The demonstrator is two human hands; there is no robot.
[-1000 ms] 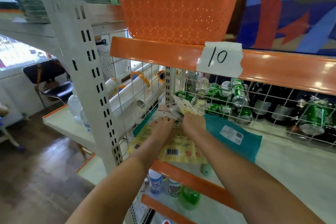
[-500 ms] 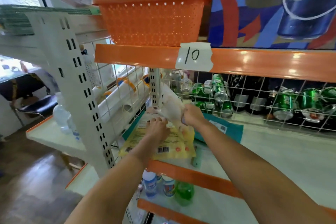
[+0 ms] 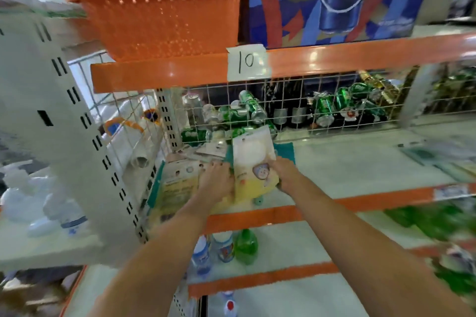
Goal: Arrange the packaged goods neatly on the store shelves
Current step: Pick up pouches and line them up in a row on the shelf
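A white and yellow flat packet (image 3: 253, 162) stands tilted upright over the middle shelf (image 3: 360, 167). My right hand (image 3: 286, 175) grips its lower right edge. My left hand (image 3: 215, 183) touches its lower left edge and rests on a yellow packet (image 3: 177, 188) lying flat on the shelf. A teal packet (image 3: 284, 150) lies behind the held one. More small packets (image 3: 211, 149) lie near the wire back.
A wire grid (image 3: 296, 108) backs the shelf, with green cans (image 3: 247, 113) and dark bottles behind it. An orange basket (image 3: 164, 20) and a cola box (image 3: 342, 0) sit on the shelf above. Bottles (image 3: 224, 247) stand on the lower shelf. More packets (image 3: 443, 159) lie at right.
The right hand lifted a white and yellow packet off the pile and now holds it upright and turned to face me. The left hand stayed on the yellow packet. The view swung right.
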